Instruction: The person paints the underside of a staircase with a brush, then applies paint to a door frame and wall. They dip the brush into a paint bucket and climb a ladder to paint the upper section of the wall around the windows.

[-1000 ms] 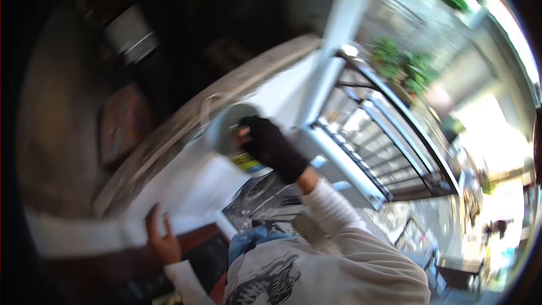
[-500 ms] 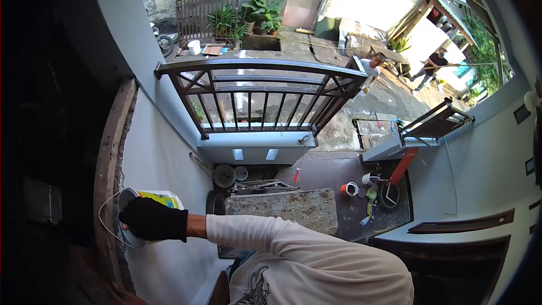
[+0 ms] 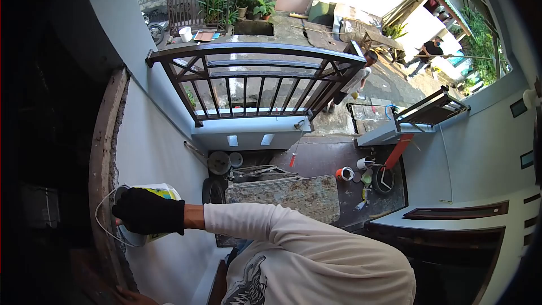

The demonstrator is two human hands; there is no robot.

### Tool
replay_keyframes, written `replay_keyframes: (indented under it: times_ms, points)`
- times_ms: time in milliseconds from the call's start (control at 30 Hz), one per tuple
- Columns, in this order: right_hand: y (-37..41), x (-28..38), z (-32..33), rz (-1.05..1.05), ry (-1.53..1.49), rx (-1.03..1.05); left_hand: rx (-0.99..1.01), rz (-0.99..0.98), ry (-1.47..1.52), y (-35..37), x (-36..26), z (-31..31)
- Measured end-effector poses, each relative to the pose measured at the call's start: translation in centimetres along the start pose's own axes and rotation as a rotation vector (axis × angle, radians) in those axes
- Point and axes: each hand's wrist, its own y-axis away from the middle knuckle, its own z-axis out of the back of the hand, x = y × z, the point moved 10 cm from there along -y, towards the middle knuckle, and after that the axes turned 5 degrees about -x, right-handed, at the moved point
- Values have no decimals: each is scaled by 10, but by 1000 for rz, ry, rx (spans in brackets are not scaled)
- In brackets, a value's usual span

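Note:
My right hand (image 3: 149,212), in a black glove, is closed on the rim of a white paint bucket (image 3: 170,191) with a yellow-green label. The bucket is at the left, beside the rough top edge of the white wall (image 3: 161,158). Its thin wire handle (image 3: 103,227) loops out on the left, and my glove hides most of its mouth. In the dark lower left corner is my bare left hand (image 3: 132,296), partly cut off by the frame. It lies near the brown wooden edge (image 3: 101,181), its fingers too dim to read.
Below me are a paint-spotted board (image 3: 282,197), an orange-and-white bucket (image 3: 344,174) and a tyre (image 3: 384,181). A brown metal railing (image 3: 259,73) tops the low wall ahead. Beyond it, one person (image 3: 355,82) stands near the opening; another person (image 3: 429,53) holds a long pole.
The view has tilted slightly, so the yard and railing sit higher in it. The person in white beyond the railing has moved. My right hand stays on the paint bucket.

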Motion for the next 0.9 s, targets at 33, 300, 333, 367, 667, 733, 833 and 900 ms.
replay_keyframes:
  times_ms: [33,300,333,367,667,733,833,900]
  points:
    - [-1,0,0,2,-4,5,39,30,4,6,12,-12]
    - [-5,-14,-5,-115,-44,56,-7,-85,-7,12,32,-38]
    - [-4,-19,-11,-98,-62,26,-32,-75,14,13,31,-36]
    - [-4,-21,-11,-47,-42,12,35,-29,30,13,29,-36]
    - [-1,-46,4,-139,-163,-26,-10,78,132,0,6,-19]
    - [-1,-45,-6,-164,-231,17,-13,120,111,5,15,-14]
    - [-6,-44,0,-319,-283,1,37,191,123,8,20,-18]
    - [-9,-43,19,-257,-366,-233,41,188,143,8,19,-17]
